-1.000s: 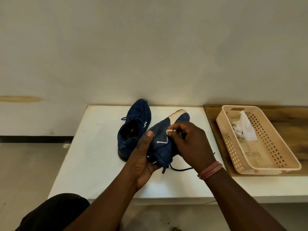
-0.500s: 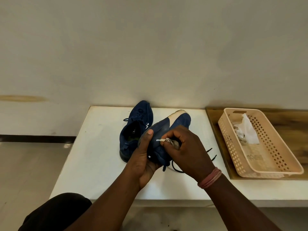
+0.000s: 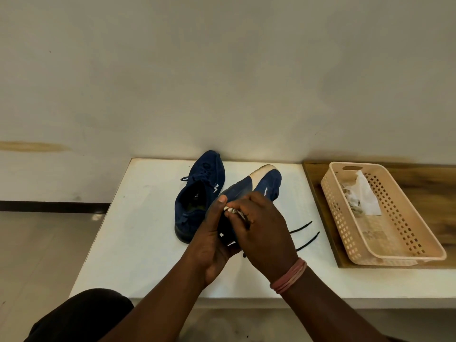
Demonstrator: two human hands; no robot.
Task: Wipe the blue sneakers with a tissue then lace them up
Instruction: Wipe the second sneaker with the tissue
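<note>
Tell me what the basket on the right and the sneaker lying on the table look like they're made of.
Basket: probably moulded plastic, peach-beige, matte; its walls carry a regular grid of punched holes. Sneaker on the table: seemingly soft navy knit or suede-like fabric with a dull, unshiny surface.

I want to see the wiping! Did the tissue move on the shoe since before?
Yes. The tissue in the right hand slid down the held shoe, away from its white toe and toward the heel near the table front.
</note>
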